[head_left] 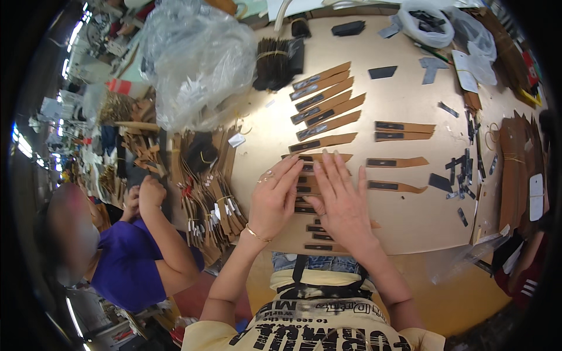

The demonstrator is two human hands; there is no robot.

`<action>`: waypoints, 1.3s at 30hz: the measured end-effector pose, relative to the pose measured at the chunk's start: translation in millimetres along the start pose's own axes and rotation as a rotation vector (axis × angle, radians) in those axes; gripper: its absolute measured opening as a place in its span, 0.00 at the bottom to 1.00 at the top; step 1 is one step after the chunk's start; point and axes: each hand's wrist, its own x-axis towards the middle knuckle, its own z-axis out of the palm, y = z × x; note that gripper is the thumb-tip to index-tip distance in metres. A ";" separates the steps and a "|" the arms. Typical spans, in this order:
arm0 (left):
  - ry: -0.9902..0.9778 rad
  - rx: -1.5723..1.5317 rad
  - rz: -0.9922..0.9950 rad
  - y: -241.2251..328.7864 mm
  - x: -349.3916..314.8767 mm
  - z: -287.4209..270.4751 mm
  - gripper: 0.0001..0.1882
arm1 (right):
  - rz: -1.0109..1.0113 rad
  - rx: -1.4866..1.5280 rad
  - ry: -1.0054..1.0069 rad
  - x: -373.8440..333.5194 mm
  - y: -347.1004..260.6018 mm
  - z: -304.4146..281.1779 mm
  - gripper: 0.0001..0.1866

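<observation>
My left hand [273, 190], with rings and a bracelet, reaches over the left ends of a column of brown leather-like strips. Its fingers are stretched out, the tips at a strip [345, 158] in the column. Beside it my right hand [345, 205] lies flat over the same column, fingers extended and slightly apart. Each strip carries a dark rectangular patch near its left end. Several strips fan out above my hands, such as one brown strip [339, 139]; the lower ones, like the nearest strip [336, 248], are partly covered by my hands.
More patched strips [404, 162] lie to the right, beside scattered dark pieces [462, 172]. Bundled strips [213, 202] and a large clear plastic bag [196, 64] stand left. A banded dark stack [273, 61] sits at the back. A person in purple [132, 263] works at left.
</observation>
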 end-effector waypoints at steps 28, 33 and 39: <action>-0.081 0.204 0.142 -14.7 4.9 19.4 0.16 | -0.066 -0.033 -0.240 15.4 17.3 -14.9 0.30; -0.069 0.269 0.192 -15.0 4.8 20.0 0.15 | -0.047 0.011 -0.249 15.2 17.3 -14.3 0.30; -0.008 0.207 0.149 -19.5 5.3 25.4 0.11 | -0.052 -0.006 -0.240 14.0 18.1 -12.8 0.30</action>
